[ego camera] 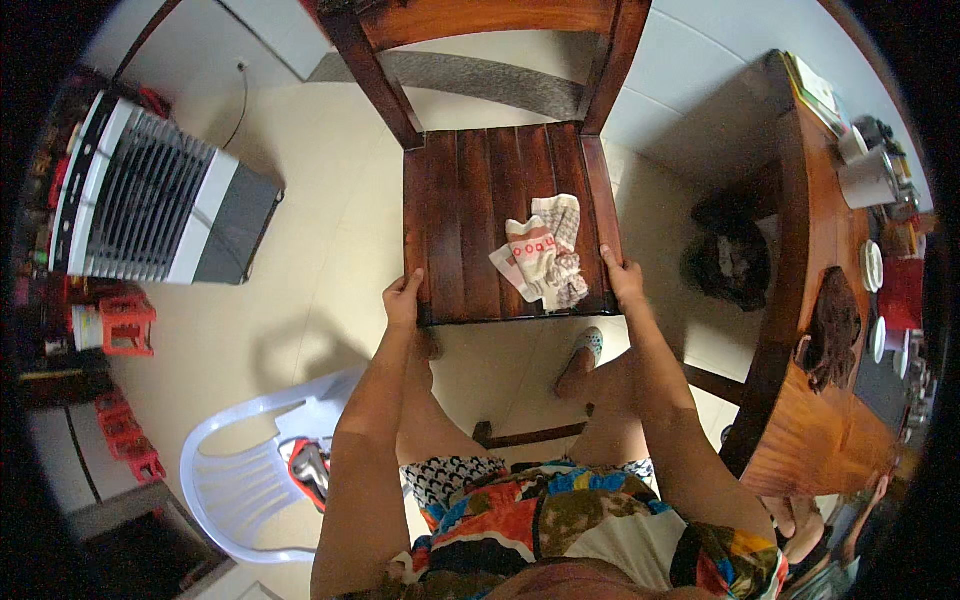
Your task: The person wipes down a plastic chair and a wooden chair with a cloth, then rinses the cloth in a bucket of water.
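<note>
Before me stands a dark wooden chair (pixel 469 217) with a slatted seat, its backrest at the far side. My left hand (pixel 403 302) grips the seat's left edge near the front corner, thumb on top. On the opposite edge my right hand (pixel 625 281) holds the seat the same way; the fingers under the seat are hidden. Several crumpled socks (pixel 534 255), cream with grey and red patterns, lie in a small pile on the right front part of the seat. Neither hand touches them.
A white plastic chair (pixel 225 442) with a red-and-black item (pixel 309 472) on it stands at my left. Beyond it are an air cooler (pixel 150 195) and red stools (pixel 127 322). A wooden table (pixel 780 300) runs along my right, bearing cups and dishes. Another person's legs (pixel 799 517) show at lower right.
</note>
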A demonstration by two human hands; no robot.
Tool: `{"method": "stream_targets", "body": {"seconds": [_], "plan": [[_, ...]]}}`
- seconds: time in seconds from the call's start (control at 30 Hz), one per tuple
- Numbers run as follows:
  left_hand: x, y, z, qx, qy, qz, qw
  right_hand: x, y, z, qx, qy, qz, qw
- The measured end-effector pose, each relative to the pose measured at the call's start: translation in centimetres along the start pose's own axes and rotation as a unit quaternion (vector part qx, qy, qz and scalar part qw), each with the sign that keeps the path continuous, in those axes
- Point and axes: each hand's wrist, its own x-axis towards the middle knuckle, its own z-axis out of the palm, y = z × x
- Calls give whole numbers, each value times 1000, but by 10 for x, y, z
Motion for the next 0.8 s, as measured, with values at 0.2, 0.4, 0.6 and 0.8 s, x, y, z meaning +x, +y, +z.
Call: {"method": "stream_targets", "body": {"seconds": [0.2,0.4,0.6,0.8], "plan": [[-32,4,-4,-22,65,59,996,-12,-8,-14,91,-99,-69,989],[-23,-15,0,-43,54,63,996,-5,5,-11,168,-91,-103,976],[-9,-40,-9,138,78,83,984,-50,-66,-21,-129,35,-419,898],[3,-53,-18,11,103,18,994,-130,-116,85,-248,5,-595,765]]}}
